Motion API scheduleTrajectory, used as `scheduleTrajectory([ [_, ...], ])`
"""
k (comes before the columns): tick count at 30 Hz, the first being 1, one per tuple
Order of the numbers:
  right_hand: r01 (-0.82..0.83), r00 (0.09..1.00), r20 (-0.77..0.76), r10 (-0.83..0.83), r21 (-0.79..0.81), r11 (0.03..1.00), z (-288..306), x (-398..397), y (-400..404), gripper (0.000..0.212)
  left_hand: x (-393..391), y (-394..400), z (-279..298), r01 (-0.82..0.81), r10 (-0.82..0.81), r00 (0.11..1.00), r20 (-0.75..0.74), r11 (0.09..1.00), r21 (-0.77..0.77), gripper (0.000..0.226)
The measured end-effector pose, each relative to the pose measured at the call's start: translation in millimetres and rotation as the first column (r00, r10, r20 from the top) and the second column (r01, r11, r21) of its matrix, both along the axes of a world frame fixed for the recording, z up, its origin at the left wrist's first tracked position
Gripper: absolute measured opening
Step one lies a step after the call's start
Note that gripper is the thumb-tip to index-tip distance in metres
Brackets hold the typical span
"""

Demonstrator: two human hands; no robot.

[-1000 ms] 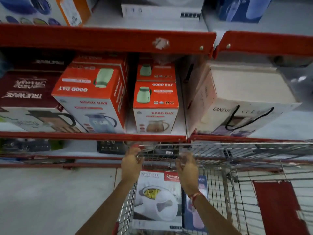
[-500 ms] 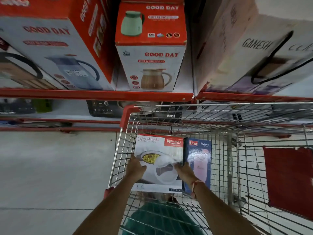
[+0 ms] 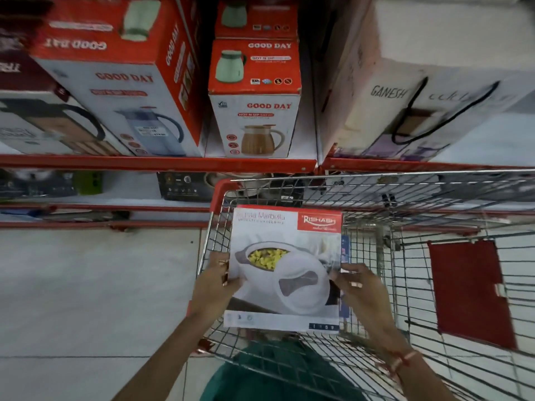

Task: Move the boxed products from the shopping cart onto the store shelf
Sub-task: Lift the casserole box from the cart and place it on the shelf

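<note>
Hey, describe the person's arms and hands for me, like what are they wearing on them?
Both forearms are bare, with no sleeves or gloves in view. The right hand has a red and pale thread band tied around its wrist. The left hand seems to carry a ring on one of its fingers, though it is small and blurred. No watch shows on either wrist.

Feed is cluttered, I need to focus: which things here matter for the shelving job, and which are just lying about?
In play: white Rishabh casserole box, held by left hand and right hand; wire shopping cart; red-edged store shelf.

Lying about: orange-and-white Good Day jug box; beige Ganesh carton; red cart flap.
</note>
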State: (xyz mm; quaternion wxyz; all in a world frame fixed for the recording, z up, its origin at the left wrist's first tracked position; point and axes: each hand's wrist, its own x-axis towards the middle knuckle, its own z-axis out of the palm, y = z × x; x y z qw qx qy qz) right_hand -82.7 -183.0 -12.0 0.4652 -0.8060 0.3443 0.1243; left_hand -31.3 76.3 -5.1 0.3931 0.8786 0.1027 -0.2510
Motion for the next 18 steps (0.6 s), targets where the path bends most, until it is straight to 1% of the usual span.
scheduleTrajectory([
  [1,0.003,1.0,0.03,-0.003,0.0,1.0,15.3,-4.7,-2.8,0.022,-3.6,2.2,12.6,-0.003,0.003,0.998,0.06,1.0,-0.004,0.025],
  [2,-0.001,0.998,0.057,0.001,-0.005,1.0,28.9,-9.4,-5.3,0.017,-7.4,4.1,24.6,-0.01,0.012,0.993,0.116,1.0,-0.018,0.028],
  [4,0.014,0.992,0.124,-0.012,-0.009,1.0,52.4,-16.0,-6.9,0.016,-13.0,8.4,44.8,-0.019,0.027,0.982,0.189,0.999,-0.043,0.039],
  [7,0.059,0.977,0.205,-0.058,-0.001,0.998,77.3,-22.0,-4.0,0.016,-17.1,15.1,64.6,-0.053,0.077,0.977,0.201,0.991,-0.125,0.042],
  [11,0.024,0.966,0.258,-0.015,-0.031,0.999,98.7,-21.2,2.5,0.021,-16.0,19.5,81.2,-0.086,0.123,0.969,0.216,0.981,-0.172,0.039],
  [13,0.014,0.955,0.296,0.002,-0.054,0.998,109.3,-16.3,3.8,0.024,-12.2,21.4,91.1,-0.086,0.139,0.962,0.234,0.971,-0.224,0.039],
  [16,0.002,0.92,0.39,0.043,-0.114,0.993,133.7,-2.5,4.0,0.03,0.7,21.0,115.5,-0.068,0.165,0.936,0.312,0.952,-0.297,0.044],
  [18,0.022,0.886,0.462,0.037,-0.122,0.992,153.8,9.0,2.8,0.03,14.6,17.7,136.0,-0.067,0.207,0.904,0.374,0.933,-0.354,0.044],
])
